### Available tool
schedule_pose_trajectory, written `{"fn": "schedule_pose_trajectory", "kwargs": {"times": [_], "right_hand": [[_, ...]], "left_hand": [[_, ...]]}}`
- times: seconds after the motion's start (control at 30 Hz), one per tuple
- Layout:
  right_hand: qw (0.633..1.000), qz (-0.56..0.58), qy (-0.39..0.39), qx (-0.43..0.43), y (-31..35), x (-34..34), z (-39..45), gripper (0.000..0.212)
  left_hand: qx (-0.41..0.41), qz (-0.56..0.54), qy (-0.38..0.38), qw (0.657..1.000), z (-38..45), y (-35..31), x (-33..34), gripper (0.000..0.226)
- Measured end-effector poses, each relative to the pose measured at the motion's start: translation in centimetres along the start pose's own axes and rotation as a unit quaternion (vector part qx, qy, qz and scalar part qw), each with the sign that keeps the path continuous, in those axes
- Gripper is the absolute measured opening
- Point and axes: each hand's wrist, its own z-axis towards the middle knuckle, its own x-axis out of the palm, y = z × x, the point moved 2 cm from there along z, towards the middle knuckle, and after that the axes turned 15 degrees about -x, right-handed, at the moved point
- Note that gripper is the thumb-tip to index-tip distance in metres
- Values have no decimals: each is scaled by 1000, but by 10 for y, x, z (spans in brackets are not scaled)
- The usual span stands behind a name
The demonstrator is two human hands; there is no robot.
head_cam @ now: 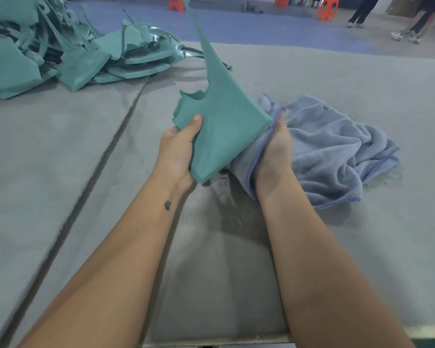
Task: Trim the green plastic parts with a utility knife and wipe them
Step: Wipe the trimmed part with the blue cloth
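Observation:
A green plastic part (219, 126) with a wide lower body and a long thin neck stands tilted above the table's middle. My left hand (178, 149) grips its lower left edge, thumb on the front face. My right hand (276, 146) holds a blue cloth (337, 146) against the part's right edge; its fingers are hidden in the cloth. Most of the cloth lies bunched on the table to the right. No utility knife is in view.
A heap of green plastic parts (60, 54) fills the table's far left. The grey table (86, 159) has a dark seam running diagonally. Orange stools (327, 8) and people's legs (362, 11) stand on the floor beyond.

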Motion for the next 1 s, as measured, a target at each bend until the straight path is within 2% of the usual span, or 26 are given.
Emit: {"fn": "schedule_pose_trajectory", "kwargs": {"times": [0.1,0.2,0.23,0.27,0.3,0.33,0.37,0.43,0.47,0.53,0.63,0.7,0.77,0.87,0.93,1.0], "right_hand": [[999,-22,37,32,-9,22,-11,56],[992,-107,66,-25,-9,32,-13,51],[986,-137,80,-42,-9,34,-15,45],[977,-181,97,-58,-10,37,-17,38],[957,-251,124,-83,-12,40,-19,32],[919,-345,155,-115,-14,44,-23,32],[862,-442,196,-150,-18,46,-24,36],[739,-580,274,-207,-29,46,-23,49],[699,-612,291,-228,-31,45,-22,50],[658,-617,327,-283,-34,44,-24,38],[645,-575,385,-325,-36,48,-35,22],[650,-565,404,-308,-38,50,-38,20],[627,-604,405,-281,-41,49,-33,24],[566,-710,344,-239,-45,44,-24,41],[562,-742,299,-211,-47,42,-22,48],[580,-732,284,-218,-46,42,-21,38]], "left_hand": [[4,91,-60,994,3,1,0,14],[53,198,-134,970,1,-3,0,41],[72,199,-124,969,-4,-6,0,57],[77,152,-75,983,-5,-7,-1,61],[73,81,-13,994,-5,-9,0,51],[54,23,52,997,-8,-11,2,35],[29,-26,106,994,-11,-13,4,31],[-7,-99,176,979,-12,-17,-1,57],[-14,-122,196,973,-11,-19,-4,70],[-26,-139,209,968,-10,-22,-6,83],[-34,-163,224,960,-5,-20,-16,72],[-30,-182,224,957,0,-21,-23,65],[-39,-184,224,956,1,-21,-23,67],[-59,-164,240,955,-1,-19,-18,81],[-45,-167,233,957,0,-17,-17,80],[-31,-168,205,964,-1,-17,-18,72]]}}
